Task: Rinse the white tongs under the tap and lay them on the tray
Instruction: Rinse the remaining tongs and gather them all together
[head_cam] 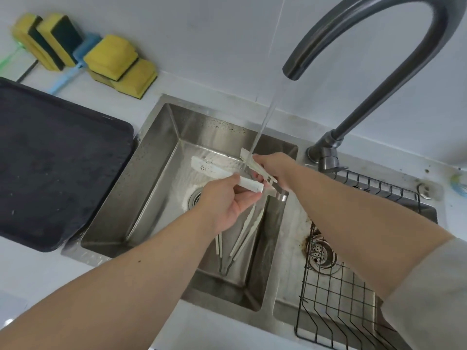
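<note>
L hand (pixel 225 203), R hand (pixel 274 170): fingers curled round flat white tongs (pixel 212 169), one arm each, under tap (pixel 295 64) stream (pixel 265 117).

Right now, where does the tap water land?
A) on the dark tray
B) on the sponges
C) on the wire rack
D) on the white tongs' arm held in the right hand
D: the stream strikes the white tongs at the arm tip just beyond the right hand, over the sink.
</note>
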